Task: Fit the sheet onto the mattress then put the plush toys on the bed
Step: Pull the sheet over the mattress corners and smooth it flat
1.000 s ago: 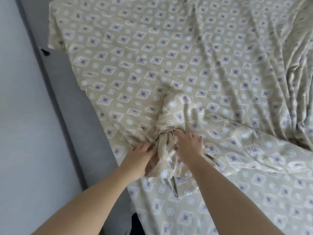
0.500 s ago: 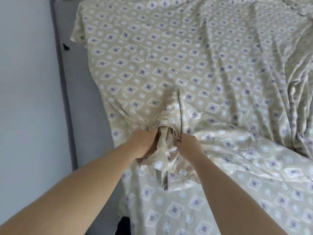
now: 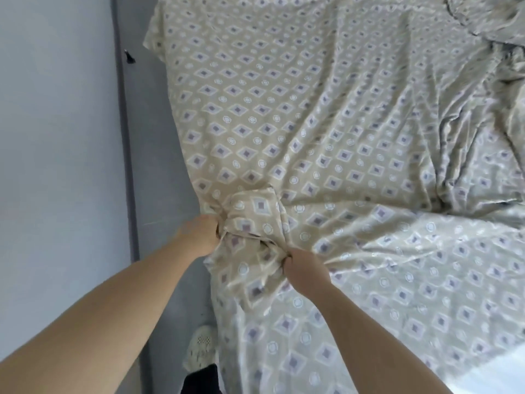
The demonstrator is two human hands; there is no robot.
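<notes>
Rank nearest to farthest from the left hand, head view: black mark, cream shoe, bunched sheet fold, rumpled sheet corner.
1. bunched sheet fold: gripped by the left hand.
2. cream shoe: on the floor, below.
3. black mark: upper left.
4. rumpled sheet corner: top right.

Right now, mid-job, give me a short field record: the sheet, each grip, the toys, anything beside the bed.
sheet: beige, diamond-and-circle print, spread over the bed, creased at right, bunched between the hands
left grip: holds the sheet's left edge at the bunch
right grip: fist closed on the bunched fabric
plush toys: none in view
beside bed: grey strip, pale wall, cream lacy item low down
</notes>
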